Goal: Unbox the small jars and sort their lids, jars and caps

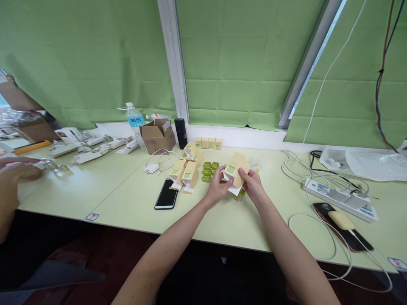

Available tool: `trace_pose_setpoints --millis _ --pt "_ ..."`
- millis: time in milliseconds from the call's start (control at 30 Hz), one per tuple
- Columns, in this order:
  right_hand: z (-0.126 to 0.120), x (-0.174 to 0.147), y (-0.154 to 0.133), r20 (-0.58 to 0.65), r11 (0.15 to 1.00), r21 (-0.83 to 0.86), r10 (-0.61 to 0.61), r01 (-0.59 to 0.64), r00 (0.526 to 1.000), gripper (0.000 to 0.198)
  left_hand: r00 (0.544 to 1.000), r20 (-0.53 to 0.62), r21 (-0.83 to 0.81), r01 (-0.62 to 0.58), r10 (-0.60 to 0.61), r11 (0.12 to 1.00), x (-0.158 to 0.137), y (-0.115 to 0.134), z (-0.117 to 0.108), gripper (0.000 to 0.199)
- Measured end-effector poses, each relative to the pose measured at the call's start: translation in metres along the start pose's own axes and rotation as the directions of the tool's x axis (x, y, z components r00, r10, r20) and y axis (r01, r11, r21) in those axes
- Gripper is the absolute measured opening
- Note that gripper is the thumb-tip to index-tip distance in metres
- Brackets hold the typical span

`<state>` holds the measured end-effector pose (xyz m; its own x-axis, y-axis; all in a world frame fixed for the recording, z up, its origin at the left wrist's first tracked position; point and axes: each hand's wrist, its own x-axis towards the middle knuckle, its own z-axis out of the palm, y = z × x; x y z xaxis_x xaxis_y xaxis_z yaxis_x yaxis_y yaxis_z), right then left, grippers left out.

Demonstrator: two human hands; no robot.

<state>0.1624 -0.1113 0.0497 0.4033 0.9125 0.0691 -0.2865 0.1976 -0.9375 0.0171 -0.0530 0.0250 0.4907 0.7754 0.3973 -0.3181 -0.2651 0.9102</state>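
Note:
Between my two hands, above the table, is a cream cardboard box (238,164) with a green square on it and a white flap hanging open at its lower end. My left hand (218,186) grips its left side, thumb at the near edge. My right hand (253,184) pinches its right side. Just under the box a small green-and-clear container (240,195) partly shows on the table. Several square green containers (207,171) stand in rows to the left of my left hand. Farther left lies a pile of flattened cream boxes (190,176).
A black phone (166,194) lies left of my hands. Behind are finished-looking small boxes (208,143), a brown carton (158,136) and a water bottle (135,123). At right are a power strip (340,199), cables and another phone (327,212). A co-worker's hand (19,167) is at far left.

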Motion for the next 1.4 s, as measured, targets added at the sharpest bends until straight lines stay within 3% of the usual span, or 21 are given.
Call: trace_pose_setpoints --millis 267,400,567,767,900,1133,1400 --pt "-0.002 0.0 -0.002 -0.096 1.0 -0.005 -0.017 0.016 0.995 0.052 0.994 0.002 -0.172 0.104 -0.105 0.98 0.004 0.01 -0.005 0.051" --pt "0.001 0.0 -0.001 -0.107 0.993 -0.097 -0.078 0.068 0.991 0.046 0.991 0.012 -0.109 0.134 -0.133 0.985 0.005 0.006 -0.005 0.048" --pt "0.006 -0.002 0.003 -0.086 0.975 -0.206 -0.099 0.079 0.991 0.043 0.993 -0.065 0.03 0.103 -0.101 0.994 0.01 -0.005 -0.008 0.041" --pt "0.009 -0.005 -0.001 0.075 0.977 -0.165 -0.122 0.133 0.99 0.049 0.977 -0.179 -0.003 0.115 -0.114 0.993 0.014 -0.002 -0.014 0.039" --pt "0.006 -0.003 0.003 0.121 0.946 -0.27 -0.152 0.18 0.981 0.042 0.958 -0.257 -0.045 0.122 -0.13 0.992 0.015 0.001 -0.015 0.042" --pt "-0.007 0.007 0.015 -0.03 0.907 -0.383 -0.2 0.173 0.979 0.031 0.972 -0.179 -0.128 0.132 -0.154 0.983 0.012 0.006 -0.011 0.047" --pt "-0.002 0.006 0.014 -0.047 0.947 -0.277 -0.182 0.163 0.982 0.052 0.972 -0.147 -0.12 0.167 -0.184 0.979 0.013 0.003 -0.015 0.043"
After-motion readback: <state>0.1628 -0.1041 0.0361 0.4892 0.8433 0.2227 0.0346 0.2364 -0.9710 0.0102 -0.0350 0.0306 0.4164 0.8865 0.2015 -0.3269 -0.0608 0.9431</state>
